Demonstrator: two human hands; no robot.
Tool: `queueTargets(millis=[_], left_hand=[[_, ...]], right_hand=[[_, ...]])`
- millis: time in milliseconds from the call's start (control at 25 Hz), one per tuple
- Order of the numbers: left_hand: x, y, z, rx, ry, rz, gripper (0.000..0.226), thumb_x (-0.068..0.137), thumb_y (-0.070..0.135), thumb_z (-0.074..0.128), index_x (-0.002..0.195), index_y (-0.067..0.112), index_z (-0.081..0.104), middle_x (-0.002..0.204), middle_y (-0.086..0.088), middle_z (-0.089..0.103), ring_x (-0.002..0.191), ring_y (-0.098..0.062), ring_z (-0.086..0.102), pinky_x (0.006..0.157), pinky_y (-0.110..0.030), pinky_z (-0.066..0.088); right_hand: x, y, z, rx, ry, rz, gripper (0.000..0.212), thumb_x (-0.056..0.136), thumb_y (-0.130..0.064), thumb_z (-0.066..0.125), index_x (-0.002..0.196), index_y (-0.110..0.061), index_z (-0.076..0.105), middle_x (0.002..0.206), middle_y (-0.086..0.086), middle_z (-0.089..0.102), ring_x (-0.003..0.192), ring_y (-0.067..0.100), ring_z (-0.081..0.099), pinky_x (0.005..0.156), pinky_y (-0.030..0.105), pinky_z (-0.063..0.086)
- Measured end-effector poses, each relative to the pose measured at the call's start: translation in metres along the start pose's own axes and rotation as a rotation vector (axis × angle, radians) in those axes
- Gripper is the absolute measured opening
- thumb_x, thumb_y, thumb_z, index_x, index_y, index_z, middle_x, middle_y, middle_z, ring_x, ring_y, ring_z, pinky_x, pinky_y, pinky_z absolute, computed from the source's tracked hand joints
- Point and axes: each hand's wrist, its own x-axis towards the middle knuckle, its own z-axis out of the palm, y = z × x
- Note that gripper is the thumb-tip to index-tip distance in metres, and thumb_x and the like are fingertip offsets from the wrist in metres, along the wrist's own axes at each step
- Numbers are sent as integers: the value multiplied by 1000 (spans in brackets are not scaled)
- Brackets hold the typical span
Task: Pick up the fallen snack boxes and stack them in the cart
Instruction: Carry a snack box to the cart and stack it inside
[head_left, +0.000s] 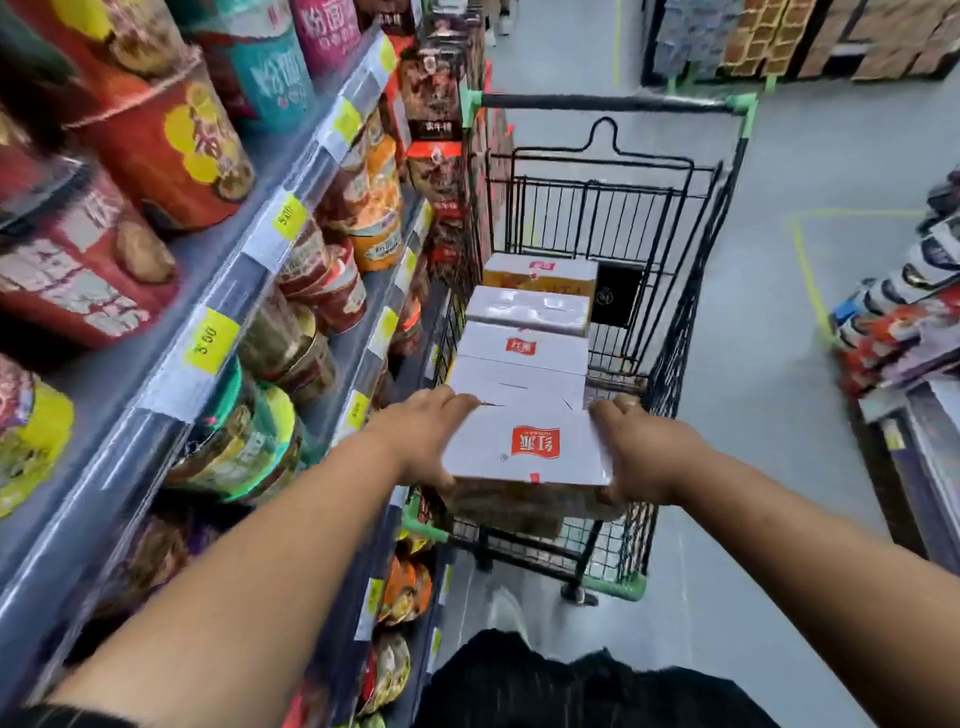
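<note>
A white snack box (527, 447) with a red logo is held over the near end of the black wire cart (680, 312). My left hand (426, 436) grips its left side and my right hand (639, 452) grips its right side. Inside the cart, several matching white boxes (524, 345) lie in a row along the left wall, running toward the far end. The farthest one (540, 273) shows an orange side. The held box hides what lies beneath it.
Store shelves (249, 270) packed with instant-noodle cups and yellow price tags run along the left, close to the cart. The cart's handle (608, 101) has green corners. A low display of packaged goods (904, 312) stands at right. Grey floor (779, 208) lies between.
</note>
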Motion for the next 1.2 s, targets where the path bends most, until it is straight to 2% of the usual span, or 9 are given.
queueTargets(millis=[160, 280, 520, 640, 760, 840, 960, 1200], left_hand=[[31, -35, 14, 7, -50, 46, 108, 65, 47, 80, 148, 27, 13, 140, -4, 32, 132, -28, 35, 105, -48, 40], [49, -41, 27, 57, -54, 80, 106, 67, 46, 79, 149, 21, 16, 140, -7, 34, 131, -29, 37, 107, -47, 39], [84, -45, 39, 88, -34, 106, 103, 69, 38, 78, 149, 19, 17, 139, -7, 38, 126, -28, 41, 105, -43, 41], [97, -50, 45, 87, -52, 100, 101, 69, 37, 78, 148, 18, 17, 139, -8, 37, 126, -29, 41, 105, -43, 41], [101, -55, 58, 79, -85, 74, 101, 69, 37, 78, 147, 17, 17, 139, -8, 35, 126, -28, 40, 105, -42, 39], [103, -60, 66, 91, -89, 58, 100, 70, 37, 77, 147, 17, 17, 137, -9, 34, 125, -28, 40, 104, -41, 39], [110, -65, 75, 95, -89, 36, 97, 70, 34, 75, 146, 19, 16, 135, -10, 32, 123, -29, 39, 103, -42, 39], [117, -60, 88, 148, -57, -9, 89, 79, 25, 67, 149, 18, 12, 142, -12, 23, 125, -32, 34, 103, -42, 36]], right_hand=[[38, -19, 20, 6, -30, 87, 87, 63, -40, 76, 132, -19, 27, 125, 6, 44, 93, 30, 62, 71, 40, 54], [59, -25, 37, 17, -36, 137, 82, 63, -41, 77, 125, -17, 28, 124, 8, 44, 83, 29, 63, 67, 45, 56], [86, -23, 62, 114, -33, 190, 66, 72, -18, 68, 124, -12, 28, 123, 16, 42, 74, 28, 59, 62, 43, 55], [101, -21, 69, 151, -42, 208, 65, 71, -16, 70, 122, -13, 29, 119, 15, 40, 69, 28, 56, 59, 42, 53], [112, -26, 78, 174, -46, 204, 55, 74, -13, 68, 116, -11, 32, 116, 15, 38, 61, 25, 47, 54, 38, 47], [117, -31, 83, 186, -59, 205, 56, 75, -14, 68, 118, -12, 31, 115, 14, 36, 63, 26, 50, 55, 40, 49], [125, -35, 91, 216, -76, 214, 66, 71, -16, 73, 122, -14, 31, 118, 13, 35, 73, 29, 60, 65, 44, 57], [128, -36, 101, 234, -61, 230, 85, 70, -23, 80, 135, -15, 26, 131, 15, 29, 88, 32, 62, 76, 42, 57]])
